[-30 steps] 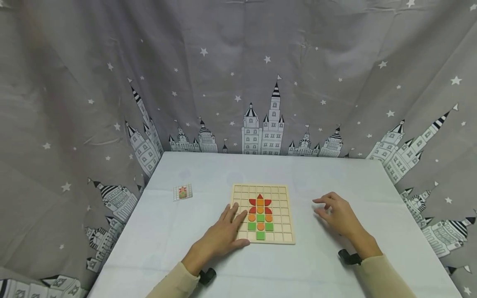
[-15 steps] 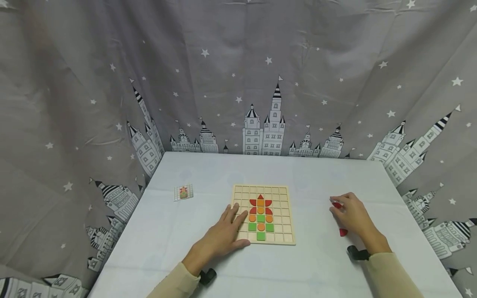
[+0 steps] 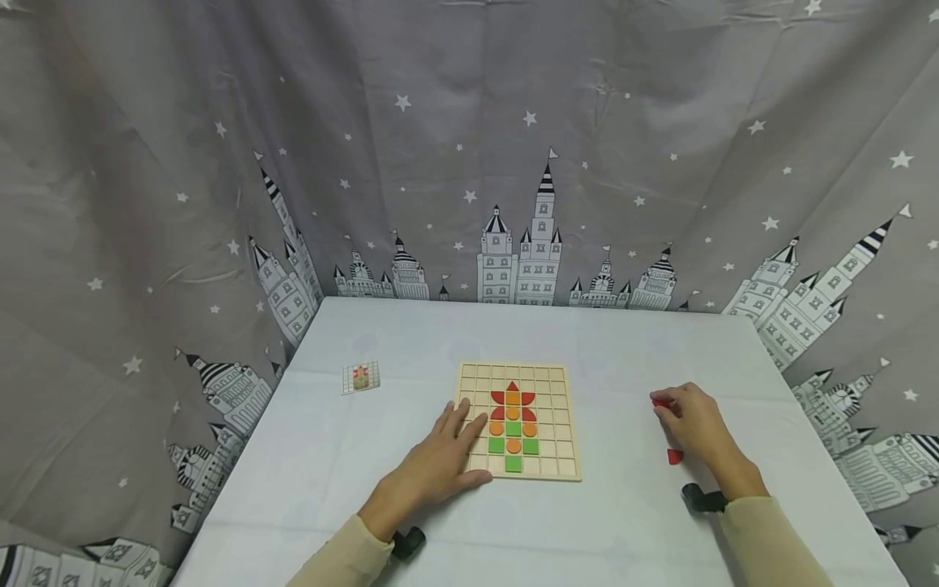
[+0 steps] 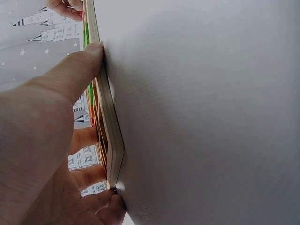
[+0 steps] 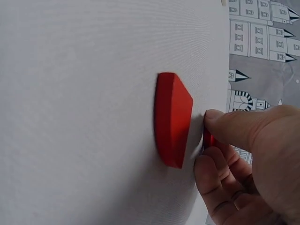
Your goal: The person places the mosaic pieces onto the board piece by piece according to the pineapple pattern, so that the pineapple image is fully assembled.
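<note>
My left hand (image 3: pixel 440 461) rests on the left edge of a square wooden grid board (image 3: pixel 553 424), fingers straight and spread, thumb at the near edge. In the left wrist view, the thumb lies against the board's side (image 4: pixel 110 117). Red, orange and green pieces on the board form a figure, with a red triangle (image 3: pixel 513 386) on top and a green square (image 3: pixel 513 464) at the bottom. To the right of the board, my right hand (image 3: pixel 693 420) pinches a red piece (image 5: pixel 209 138) between thumb and fingers, low over the table. Another red piece (image 5: pixel 173 122), with a curved side, lies nearer me.
A small pattern card (image 3: pixel 361 377) showing a similar coloured figure lies left of the board. The white table (image 3: pixel 557 530) reaches back to a grey curtain (image 3: pixel 440 147) printed with castles and stars. Dark wrist cameras sit on both wrists.
My right hand has moved right, its fingers closing from an empty pinch onto a red piece. A second red piece has come into sight below it. The left hand stays on the board.
</note>
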Motion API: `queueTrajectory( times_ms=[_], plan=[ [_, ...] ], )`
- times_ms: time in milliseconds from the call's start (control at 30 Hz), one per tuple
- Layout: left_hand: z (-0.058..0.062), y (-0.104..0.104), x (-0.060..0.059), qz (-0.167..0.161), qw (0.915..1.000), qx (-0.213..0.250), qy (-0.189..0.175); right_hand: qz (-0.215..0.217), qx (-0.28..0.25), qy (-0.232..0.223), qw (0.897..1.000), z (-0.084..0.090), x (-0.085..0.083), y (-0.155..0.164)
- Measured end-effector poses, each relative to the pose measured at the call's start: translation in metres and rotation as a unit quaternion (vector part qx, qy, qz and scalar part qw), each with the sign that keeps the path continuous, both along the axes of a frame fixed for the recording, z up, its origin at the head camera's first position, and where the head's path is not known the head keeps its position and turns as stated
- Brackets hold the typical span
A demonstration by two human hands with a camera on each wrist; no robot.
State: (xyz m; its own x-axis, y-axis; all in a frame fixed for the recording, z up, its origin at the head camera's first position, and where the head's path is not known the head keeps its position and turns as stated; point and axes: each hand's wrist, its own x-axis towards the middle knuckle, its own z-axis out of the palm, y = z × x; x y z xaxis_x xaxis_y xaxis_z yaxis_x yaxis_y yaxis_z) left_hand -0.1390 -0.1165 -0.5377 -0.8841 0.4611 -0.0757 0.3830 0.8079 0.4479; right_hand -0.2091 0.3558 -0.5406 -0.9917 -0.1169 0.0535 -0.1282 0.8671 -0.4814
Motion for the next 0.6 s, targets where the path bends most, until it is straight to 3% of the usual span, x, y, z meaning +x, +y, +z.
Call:
queueTrajectory(
  times_ms=[600],
  plan=[
    [-0.0009,0.0000,-0.0002,-0.001,1.0000,-0.003,0.004,-0.015,-0.027,-0.006,1.000,0.0010,0.0023,-0.0039]
  ],
)
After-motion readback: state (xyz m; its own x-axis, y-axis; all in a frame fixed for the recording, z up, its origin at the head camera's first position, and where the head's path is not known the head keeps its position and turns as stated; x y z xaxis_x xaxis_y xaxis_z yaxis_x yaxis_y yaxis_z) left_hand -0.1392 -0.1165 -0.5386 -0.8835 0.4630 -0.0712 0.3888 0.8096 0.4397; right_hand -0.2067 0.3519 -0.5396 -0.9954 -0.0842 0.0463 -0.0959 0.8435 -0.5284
